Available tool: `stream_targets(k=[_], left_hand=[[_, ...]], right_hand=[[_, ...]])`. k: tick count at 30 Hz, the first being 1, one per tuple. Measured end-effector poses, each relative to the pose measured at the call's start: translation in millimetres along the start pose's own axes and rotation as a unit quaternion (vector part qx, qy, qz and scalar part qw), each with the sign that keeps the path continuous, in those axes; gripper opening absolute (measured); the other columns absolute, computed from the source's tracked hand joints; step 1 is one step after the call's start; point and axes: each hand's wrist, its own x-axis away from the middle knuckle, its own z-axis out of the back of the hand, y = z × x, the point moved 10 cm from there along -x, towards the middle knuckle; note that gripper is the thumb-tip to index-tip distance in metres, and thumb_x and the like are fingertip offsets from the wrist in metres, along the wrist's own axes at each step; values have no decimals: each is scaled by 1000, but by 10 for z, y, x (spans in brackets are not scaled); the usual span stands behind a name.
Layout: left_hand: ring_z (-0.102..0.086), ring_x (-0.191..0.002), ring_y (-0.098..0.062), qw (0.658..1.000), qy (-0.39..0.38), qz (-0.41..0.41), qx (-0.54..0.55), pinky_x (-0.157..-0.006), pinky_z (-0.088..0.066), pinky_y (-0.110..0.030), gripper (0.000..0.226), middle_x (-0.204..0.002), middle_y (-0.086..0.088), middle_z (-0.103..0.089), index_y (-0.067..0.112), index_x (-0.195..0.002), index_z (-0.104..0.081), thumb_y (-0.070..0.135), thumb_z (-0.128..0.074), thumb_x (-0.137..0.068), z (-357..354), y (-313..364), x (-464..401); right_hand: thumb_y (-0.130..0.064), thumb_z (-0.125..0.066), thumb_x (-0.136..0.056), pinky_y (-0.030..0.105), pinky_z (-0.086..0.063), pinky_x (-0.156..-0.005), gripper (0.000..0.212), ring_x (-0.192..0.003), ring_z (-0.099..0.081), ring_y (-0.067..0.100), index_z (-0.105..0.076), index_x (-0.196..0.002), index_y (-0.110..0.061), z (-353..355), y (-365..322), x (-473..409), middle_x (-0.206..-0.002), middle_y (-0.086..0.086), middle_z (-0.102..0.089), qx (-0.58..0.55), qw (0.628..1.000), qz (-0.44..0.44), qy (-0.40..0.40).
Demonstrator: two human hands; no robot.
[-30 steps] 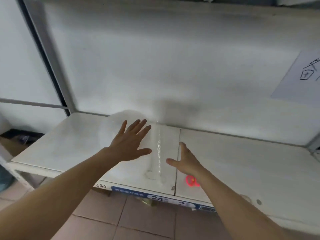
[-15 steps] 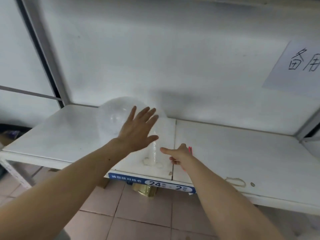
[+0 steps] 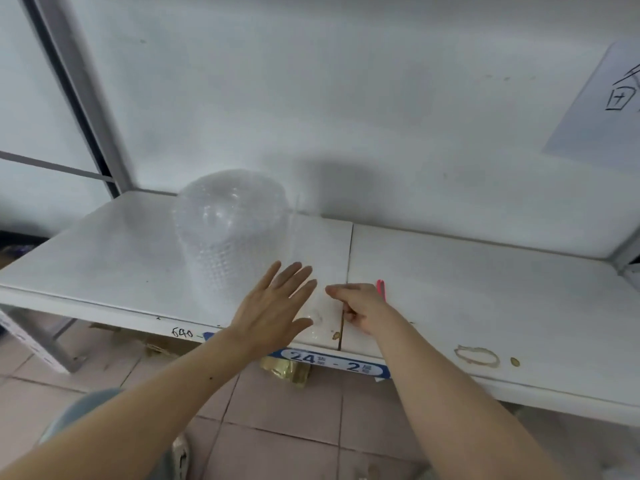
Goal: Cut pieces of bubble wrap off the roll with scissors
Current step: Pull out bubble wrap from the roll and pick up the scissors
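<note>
Left hand [image 3: 273,306], centre of the frame: fingers [image 3: 298,277] straight and slightly spread, palm down against the loose transparent sheet of bubble wrap [image 3: 313,299] that runs out from the roll. Right hand [image 3: 360,306], just right of it: fingers curled in, thumb and forefinger pinching the sheet's edge, with the pink handles of the scissors [image 3: 381,289] showing behind the knuckles; whether the hand grips them cannot be told.

The bubble wrap roll [image 3: 232,233] stands upright, centre left, on a white shelf [image 3: 485,289], just beyond the left hand. The shelf is two boards meeting at a seam [image 3: 348,271] beside the right hand. A blue label [image 3: 332,362] reading "24 - 2" is on its front edge. A white wall [image 3: 346,98] stands behind; a handwritten paper sheet [image 3: 602,105] hangs at upper right. Tiled floor [image 3: 277,410] lies below.
</note>
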Motion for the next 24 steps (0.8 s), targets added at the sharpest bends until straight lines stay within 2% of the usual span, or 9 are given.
stream_targets(k=[5, 8, 10, 12, 16, 18, 20, 22, 24], left_hand=[[-39, -139, -25, 982, 73, 61, 165, -116, -19, -48, 59, -146, -6, -48, 12, -133, -56, 54, -43, -93, -29, 18, -20], [-59, -115, -16, 927, 107, 166, 317, -100, -43, -30, 44, -125, 1, -63, 15, -120, -63, 47, -54, -91, 1, -37, -24], [-63, -94, -6, 850, 78, 293, 430, -80, -49, -18, 35, -108, 6, -67, 18, -110, -65, 45, -62, -89, -145, -111, 18], [-63, -87, -6, 759, 7, 403, 510, -78, -54, -23, 41, -100, 4, -68, 16, -106, -64, 51, -64, -84, -418, -103, 72], [-66, -95, -21, 503, -98, 514, 688, -89, -54, -35, 62, -107, -12, -62, 3, -107, -50, 50, -74, -75, -804, 134, 103], [-65, -100, -30, 370, -91, 536, 753, -97, -51, -42, 63, -111, -18, -57, 0, -106, -45, 42, -78, -73, -831, 260, 61], [-62, -105, -36, 263, -80, 540, 795, -97, -51, -47, 68, -119, -23, -52, 2, -114, -41, 36, -81, -71, -861, 361, 8], [-65, -101, -31, 205, -73, 533, 818, -95, -51, -49, 70, -118, -21, -57, -3, -111, -44, 36, -82, -68, -889, 430, -31], [-67, -94, -24, 173, -37, 528, 831, -92, -52, -44, 55, -102, -13, -67, -2, -104, -58, 32, -82, -68, -937, 418, -46]], right_hand=[[-25, -61, -93, 29, -45, -71, 10, -82, -65, 16, -63, -92, -15, 237, -243, 39, -96, 4, -72, -75, 992, 88, 49], [-21, -52, -98, 30, -47, -69, 15, -77, -74, 17, -61, -100, -9, 397, -448, 120, -91, 8, -77, -107, 982, 136, 72], [-20, -54, -98, 28, -47, -65, 15, -74, -75, 19, -63, -100, -8, 479, -563, 183, -88, 9, -77, -104, 977, 163, 87], [-20, -56, -96, 28, -47, -66, 16, -77, -75, 21, -65, -98, -7, 523, -626, 220, -86, 8, -78, -96, 976, 176, 91], [-22, -57, -97, 36, -48, -73, 17, -82, -76, 23, -66, -93, -8, 563, -683, 217, -84, 5, -78, -88, 976, 181, 77], [-23, -58, -97, 39, -50, -78, 18, -83, -76, 24, -67, -94, -8, 589, -721, 229, -84, 5, -78, -92, 976, 183, 75], [-23, -58, -97, 35, -50, -73, 18, -80, -76, 23, -66, -94, -8, 606, -761, 258, -85, 5, -78, -99, 975, 182, 76], [-23, -58, -97, 29, -46, -64, 17, -78, -76, 21, -66, -93, -9, 623, -784, 289, -85, 5, -78, -109, 974, 180, 77], [-23, -57, -97, 29, -45, -63, 16, -76, -76, 19, -66, -93, -10, 648, -787, 312, -85, 5, -78, -121, 974, 176, 79]])
